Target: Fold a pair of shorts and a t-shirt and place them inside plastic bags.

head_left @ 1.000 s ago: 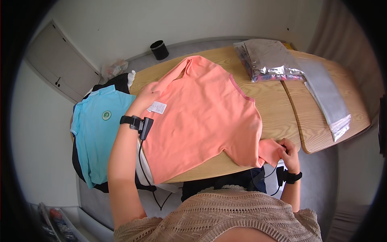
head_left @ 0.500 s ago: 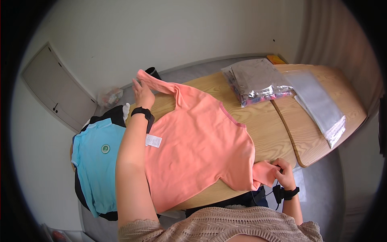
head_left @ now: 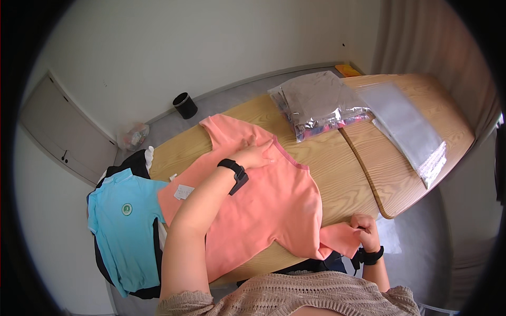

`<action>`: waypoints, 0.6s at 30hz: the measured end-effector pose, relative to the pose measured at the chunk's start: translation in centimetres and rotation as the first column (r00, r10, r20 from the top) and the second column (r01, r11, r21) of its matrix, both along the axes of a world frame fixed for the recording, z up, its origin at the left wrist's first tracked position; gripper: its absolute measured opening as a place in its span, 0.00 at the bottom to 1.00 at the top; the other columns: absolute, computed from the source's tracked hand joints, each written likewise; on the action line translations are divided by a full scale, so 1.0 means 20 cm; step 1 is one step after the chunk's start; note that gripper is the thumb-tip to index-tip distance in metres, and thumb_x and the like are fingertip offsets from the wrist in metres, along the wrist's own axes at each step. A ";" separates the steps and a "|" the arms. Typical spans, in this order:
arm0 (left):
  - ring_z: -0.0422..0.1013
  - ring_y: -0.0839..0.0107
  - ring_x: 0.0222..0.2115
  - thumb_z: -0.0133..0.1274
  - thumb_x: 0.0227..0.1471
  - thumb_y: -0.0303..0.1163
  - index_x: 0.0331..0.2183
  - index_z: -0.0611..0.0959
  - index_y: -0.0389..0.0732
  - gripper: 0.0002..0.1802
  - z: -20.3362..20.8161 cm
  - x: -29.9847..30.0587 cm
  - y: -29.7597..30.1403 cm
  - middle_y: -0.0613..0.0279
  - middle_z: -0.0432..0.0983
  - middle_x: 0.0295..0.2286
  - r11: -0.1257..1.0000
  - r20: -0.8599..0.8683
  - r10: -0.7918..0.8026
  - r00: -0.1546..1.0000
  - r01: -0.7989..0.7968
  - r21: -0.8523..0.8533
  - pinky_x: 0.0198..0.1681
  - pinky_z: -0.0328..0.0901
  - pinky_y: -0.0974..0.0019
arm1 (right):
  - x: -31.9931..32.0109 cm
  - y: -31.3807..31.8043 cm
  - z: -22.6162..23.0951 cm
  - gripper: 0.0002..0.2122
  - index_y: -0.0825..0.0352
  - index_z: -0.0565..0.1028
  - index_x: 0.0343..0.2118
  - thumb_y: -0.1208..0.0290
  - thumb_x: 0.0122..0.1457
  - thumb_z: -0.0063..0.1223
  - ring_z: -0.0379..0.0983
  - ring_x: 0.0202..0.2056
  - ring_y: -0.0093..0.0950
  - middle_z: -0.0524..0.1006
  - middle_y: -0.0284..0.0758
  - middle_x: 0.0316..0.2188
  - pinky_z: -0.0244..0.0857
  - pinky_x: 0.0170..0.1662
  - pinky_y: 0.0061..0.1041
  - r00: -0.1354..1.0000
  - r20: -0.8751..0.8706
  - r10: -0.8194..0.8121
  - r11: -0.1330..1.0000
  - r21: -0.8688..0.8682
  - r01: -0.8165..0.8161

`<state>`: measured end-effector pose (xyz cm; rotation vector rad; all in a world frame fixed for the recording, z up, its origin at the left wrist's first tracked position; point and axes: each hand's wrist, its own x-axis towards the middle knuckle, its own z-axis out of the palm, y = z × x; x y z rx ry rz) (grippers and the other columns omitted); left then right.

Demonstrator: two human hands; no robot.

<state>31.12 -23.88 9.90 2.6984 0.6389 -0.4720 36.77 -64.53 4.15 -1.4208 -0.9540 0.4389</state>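
A coral-pink long-sleeved sweatshirt [head_left: 247,205] lies spread across the wooden table, its darker pink neckline toward the right. My left hand [head_left: 255,155] rests on it near the neckline, fingers apart and flat on the cloth. Beside that hand the far sleeve shows as a short fold; where its cuff lies I cannot make out. My right hand [head_left: 366,231] is closed on the cuff of the near sleeve, by the table's front edge. A white label [head_left: 183,191] shows near the hem, left of my left forearm.
Left of the sweatshirt, a light-blue top [head_left: 124,210] with a round green badge lies over dark clothing. Bagged folded garments [head_left: 316,100] and clear plastic sleeves [head_left: 406,126] sit on the wooden table [head_left: 348,179]. A black bin [head_left: 185,105] stands on the floor beyond.
My left hand has moved from the far sleeve's end in toward the neckline, and that sleeve no longer stretches outward. My right hand still grips the near cuff. The view has shifted slightly.
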 end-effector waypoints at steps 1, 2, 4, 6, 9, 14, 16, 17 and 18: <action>0.26 0.32 0.60 0.51 0.47 0.60 0.62 0.50 0.65 0.45 0.00 0.03 -0.02 0.41 0.26 0.61 1.000 -0.017 -0.017 1.000 0.017 -0.006 0.59 0.37 0.37 | 0.01 -0.01 -0.01 0.11 0.70 0.58 0.13 0.70 0.33 0.46 0.54 0.18 0.31 0.57 0.35 0.13 0.47 0.23 0.28 1.000 -0.027 -0.003 0.999 0.048 0.005; 0.25 0.33 0.60 0.51 0.47 0.60 0.62 0.50 0.66 0.45 0.00 0.05 -0.06 0.42 0.25 0.62 0.999 -0.036 -0.034 0.999 0.033 -0.015 0.59 0.37 0.35 | 0.01 -0.02 -0.01 0.11 0.70 0.58 0.13 0.70 0.33 0.46 0.54 0.18 0.31 0.57 0.35 0.13 0.47 0.23 0.28 1.000 -0.026 -0.002 0.998 0.057 0.004; 0.23 0.34 0.60 0.49 0.48 0.59 0.62 0.48 0.67 0.44 0.05 0.10 -0.16 0.45 0.23 0.62 0.999 -0.060 -0.047 0.997 0.047 -0.001 0.58 0.36 0.32 | 0.02 -0.05 -0.01 0.12 0.70 0.58 0.13 0.69 0.33 0.47 0.54 0.18 0.30 0.57 0.36 0.12 0.46 0.23 0.28 0.999 -0.046 0.019 0.999 0.043 -0.017; 0.24 0.31 0.59 0.49 0.49 0.58 0.62 0.48 0.65 0.44 0.05 0.14 -0.23 0.41 0.25 0.61 0.991 -0.087 -0.134 0.987 0.134 -0.004 0.59 0.36 0.37 | 0.01 -0.05 -0.02 0.12 0.70 0.58 0.13 0.69 0.34 0.47 0.54 0.18 0.30 0.57 0.36 0.12 0.46 0.23 0.28 0.997 -0.064 0.036 0.997 0.071 -0.032; 0.24 0.33 0.60 0.48 0.50 0.57 0.62 0.47 0.65 0.44 0.02 0.18 -0.29 0.40 0.26 0.61 0.984 -0.075 -0.180 0.981 0.180 -0.008 0.60 0.36 0.38 | 0.01 -0.05 -0.02 0.12 0.70 0.58 0.13 0.68 0.35 0.47 0.54 0.18 0.31 0.57 0.36 0.12 0.47 0.23 0.28 0.997 -0.071 0.035 0.996 0.081 -0.030; 0.28 0.42 0.62 0.50 0.52 0.51 0.62 0.52 0.59 0.40 0.00 0.08 -0.25 0.41 0.35 0.62 0.978 0.125 -0.183 0.975 0.194 -0.082 0.62 0.37 0.50 | 0.03 -0.03 -0.04 0.12 0.70 0.59 0.14 0.66 0.34 0.45 0.56 0.18 0.30 0.58 0.36 0.13 0.48 0.24 0.27 0.998 -0.033 0.044 0.996 0.076 -0.042; 0.37 0.52 0.63 0.50 0.54 0.41 0.61 0.56 0.51 0.36 0.12 -0.01 -0.20 0.46 0.46 0.60 0.926 0.279 -0.229 0.933 0.297 -0.234 0.63 0.40 0.57 | 0.04 -0.04 -0.05 0.13 0.70 0.58 0.13 0.66 0.33 0.45 0.55 0.19 0.30 0.58 0.36 0.13 0.48 0.23 0.27 0.998 -0.042 0.039 0.997 0.065 -0.036; 0.41 0.55 0.62 0.50 0.54 0.39 0.60 0.57 0.49 0.34 0.14 -0.07 -0.15 0.47 0.51 0.59 0.967 0.243 -0.240 0.940 0.254 -0.025 0.63 0.42 0.59 | 0.04 -0.04 -0.05 0.13 0.70 0.57 0.13 0.66 0.33 0.44 0.55 0.19 0.30 0.58 0.36 0.13 0.47 0.23 0.27 0.998 -0.043 0.034 0.997 0.064 -0.031; 0.44 0.57 0.61 0.49 0.54 0.38 0.60 0.59 0.47 0.33 0.17 -0.18 -0.07 0.48 0.53 0.58 0.976 0.256 -0.216 0.942 0.218 0.021 0.62 0.44 0.60 | 0.03 -0.03 -0.05 0.13 0.70 0.57 0.13 0.66 0.33 0.44 0.55 0.19 0.29 0.57 0.36 0.13 0.47 0.23 0.27 0.998 -0.042 0.039 0.997 0.067 -0.036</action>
